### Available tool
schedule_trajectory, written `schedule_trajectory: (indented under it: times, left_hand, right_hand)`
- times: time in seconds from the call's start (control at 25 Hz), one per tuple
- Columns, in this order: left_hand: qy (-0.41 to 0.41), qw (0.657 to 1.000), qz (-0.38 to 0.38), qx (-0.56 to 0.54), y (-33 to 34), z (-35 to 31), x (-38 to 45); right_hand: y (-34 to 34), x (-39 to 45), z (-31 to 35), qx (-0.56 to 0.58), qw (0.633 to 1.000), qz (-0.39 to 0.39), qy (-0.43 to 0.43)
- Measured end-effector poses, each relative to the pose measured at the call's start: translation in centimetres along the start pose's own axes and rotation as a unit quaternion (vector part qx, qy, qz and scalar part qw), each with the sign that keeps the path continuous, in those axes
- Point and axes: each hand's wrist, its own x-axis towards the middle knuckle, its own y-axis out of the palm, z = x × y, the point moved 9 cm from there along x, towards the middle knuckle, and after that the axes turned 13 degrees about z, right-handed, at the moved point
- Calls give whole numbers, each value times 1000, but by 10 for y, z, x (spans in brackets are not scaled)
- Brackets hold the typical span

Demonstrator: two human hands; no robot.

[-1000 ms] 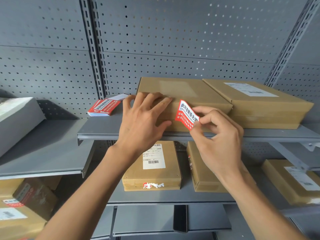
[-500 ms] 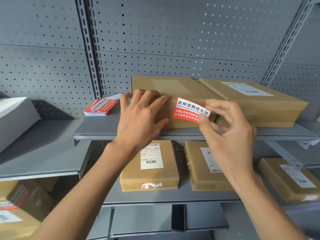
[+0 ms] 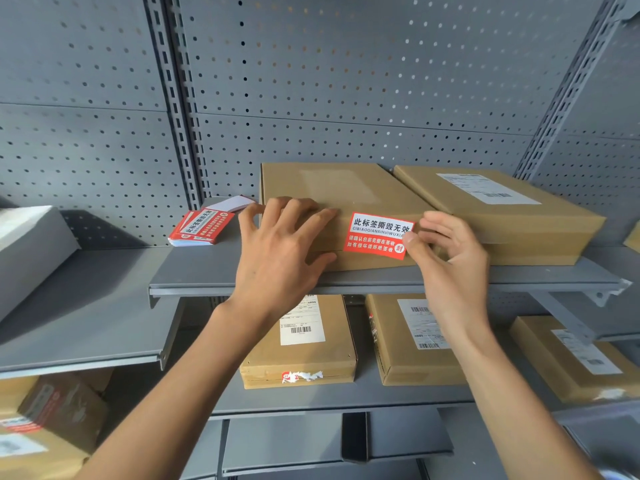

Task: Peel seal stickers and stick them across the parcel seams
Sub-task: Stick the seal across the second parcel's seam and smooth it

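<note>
On the shelf, a second box touches the parcel on its right, and a sticker stack lies near the back, left of the parcel. The left hand lies flat with spread fingers over the parcel's front top edge; the right hand has its grip narrow, thumb tip pressing the right end of the red sticker. The sticker lies across the seam on the parcel's front face, at the shelf's front edge.

Left hand lies flat, fingers spread (palm down); right hand has fingers loosely curled, thumb extended.
</note>
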Motion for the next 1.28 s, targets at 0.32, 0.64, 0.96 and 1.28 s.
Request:
schedule_trajectory:
  times: [0.32, 0.64, 0.96, 1.28]
  left_hand:
    - [-1, 1000, 5, -16, 0, 1, 0]
    - [-2, 1000, 8, -28, 0, 2, 1]
    - [-7, 999, 8, -37, 0, 4, 1]
    - [-7, 999, 8, -41, -1, 3, 2]
  right_hand:
    - [1, 8, -9, 52, 996, 18, 67]
    - [11, 10, -16, -6, 996, 63, 67]
    - [14, 4, -9, -10, 998, 46, 35]
    - [15, 2, -6, 7, 998, 54, 33]
